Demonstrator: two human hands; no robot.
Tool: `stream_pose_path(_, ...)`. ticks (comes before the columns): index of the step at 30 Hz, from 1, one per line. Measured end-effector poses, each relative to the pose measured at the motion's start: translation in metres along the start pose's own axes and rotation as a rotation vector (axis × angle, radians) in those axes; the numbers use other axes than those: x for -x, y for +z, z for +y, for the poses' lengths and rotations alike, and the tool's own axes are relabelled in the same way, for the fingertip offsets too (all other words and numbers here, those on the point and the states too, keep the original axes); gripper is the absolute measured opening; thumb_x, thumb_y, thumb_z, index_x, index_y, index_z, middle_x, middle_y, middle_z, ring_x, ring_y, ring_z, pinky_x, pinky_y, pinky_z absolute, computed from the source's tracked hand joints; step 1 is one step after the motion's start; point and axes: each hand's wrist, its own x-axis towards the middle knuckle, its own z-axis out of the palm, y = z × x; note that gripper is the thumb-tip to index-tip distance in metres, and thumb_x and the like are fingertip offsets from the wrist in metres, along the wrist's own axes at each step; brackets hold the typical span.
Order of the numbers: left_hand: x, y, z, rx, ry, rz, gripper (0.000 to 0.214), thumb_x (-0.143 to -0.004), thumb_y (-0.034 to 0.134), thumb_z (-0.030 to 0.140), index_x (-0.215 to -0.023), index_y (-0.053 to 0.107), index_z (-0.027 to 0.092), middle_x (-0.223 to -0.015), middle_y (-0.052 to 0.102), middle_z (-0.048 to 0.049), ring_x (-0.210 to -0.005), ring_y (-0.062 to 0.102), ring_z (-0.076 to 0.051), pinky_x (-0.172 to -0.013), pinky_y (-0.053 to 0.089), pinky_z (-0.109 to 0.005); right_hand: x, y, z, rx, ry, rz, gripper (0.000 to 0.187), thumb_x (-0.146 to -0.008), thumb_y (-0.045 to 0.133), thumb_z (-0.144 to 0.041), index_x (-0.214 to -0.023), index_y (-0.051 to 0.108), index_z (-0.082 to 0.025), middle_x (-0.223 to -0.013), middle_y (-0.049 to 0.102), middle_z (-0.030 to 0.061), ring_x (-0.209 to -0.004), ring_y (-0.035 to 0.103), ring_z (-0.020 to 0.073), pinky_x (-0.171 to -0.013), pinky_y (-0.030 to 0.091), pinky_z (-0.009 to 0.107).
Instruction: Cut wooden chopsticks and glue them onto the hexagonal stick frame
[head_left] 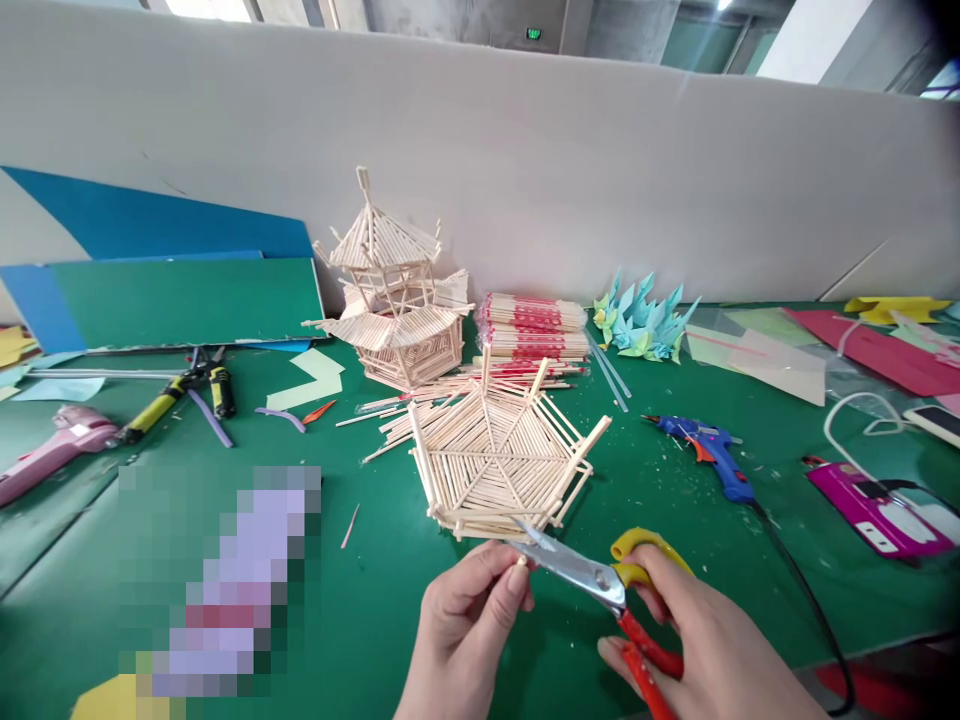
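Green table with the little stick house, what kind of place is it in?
Probably a craft workspace: the stick house, a blue glue gun and the scissors in the right hand suggest it.

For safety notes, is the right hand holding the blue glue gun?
No, the right hand holds scissors; the blue glue gun lies untouched.
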Motion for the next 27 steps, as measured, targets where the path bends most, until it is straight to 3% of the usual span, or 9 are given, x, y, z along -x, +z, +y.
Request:
stream_pose_path(5, 0.001, -0.002, 0.0, 0.004, 0.029, -0.043, 0.014, -0.08, 0.061, 0.028, -0.073, 0.069, 0.019, -0.067, 0.056, -0.0017, -0.062, 0.048, -0.013, -0.056, 0.04, -0.021, 0.004, 0.0, 0.005, 0.181, -0.204, 0.164, 0.031, -0.069, 0.062, -0.036, -0.09, 0.048, -0.018, -0.071, 0.068, 0.0073, -0.059, 0.067, 0.0211, -0.046, 0.054, 0.027)
stream_pose_path(12, -0.004, -0.005, -0.003, -0.148, 0.316, -0.138, 0.019, -0.082, 0.055, 0.012, -0.074, 0.067, 0.024, -0.063, 0.055, 0.0002, -0.059, 0.046, -0.013, -0.055, 0.039, -0.021, 0.004, -0.004, 0.001, 0.226, -0.267, 0.212, 0.029, -0.064, 0.065, -0.035, -0.083, 0.052, -0.017, -0.072, 0.069, 0.0099, -0.057, 0.068, 0.0216, -0.044, 0.054, 0.026)
stream_pose_path(18, -0.006, -0.009, -0.008, -0.23, 0.506, -0.203, 0.034, -0.08, 0.051, 0.001, -0.095, 0.062, 0.029, -0.069, 0.055, 0.0029, -0.06, 0.048, -0.011, -0.057, 0.041, -0.019, 0.005, -0.003, 0.001, 0.231, -0.235, 0.152, 0.032, -0.067, 0.061, -0.036, -0.088, 0.056, -0.013, -0.077, 0.07, 0.0149, -0.062, 0.069, 0.0257, -0.046, 0.055, 0.03)
stream_pose_path(23, -0.005, -0.009, -0.004, -0.28, 0.557, -0.207, 0.03, -0.079, 0.051, 0.0, -0.091, 0.06, 0.026, -0.067, 0.054, 0.0032, -0.06, 0.048, -0.011, -0.057, 0.041, -0.018, 0.005, 0.002, 0.005, 0.163, -0.164, -0.002, 0.027, -0.075, 0.051, -0.035, -0.091, 0.055, -0.013, -0.081, 0.069, 0.0152, -0.064, 0.068, 0.0264, -0.051, 0.055, 0.034)
stream_pose_path(27, -0.003, -0.008, 0.003, -0.343, 0.542, -0.242, 0.024, -0.08, 0.052, 0.003, -0.085, 0.061, 0.024, -0.065, 0.054, 0.0023, -0.06, 0.049, -0.011, -0.059, 0.041, -0.02, 0.005, 0.007, 0.009, 0.112, -0.099, -0.111, 0.027, -0.072, 0.053, -0.027, -0.097, 0.051, -0.015, -0.081, 0.069, 0.0106, -0.066, 0.067, 0.0256, -0.056, 0.054, 0.035)
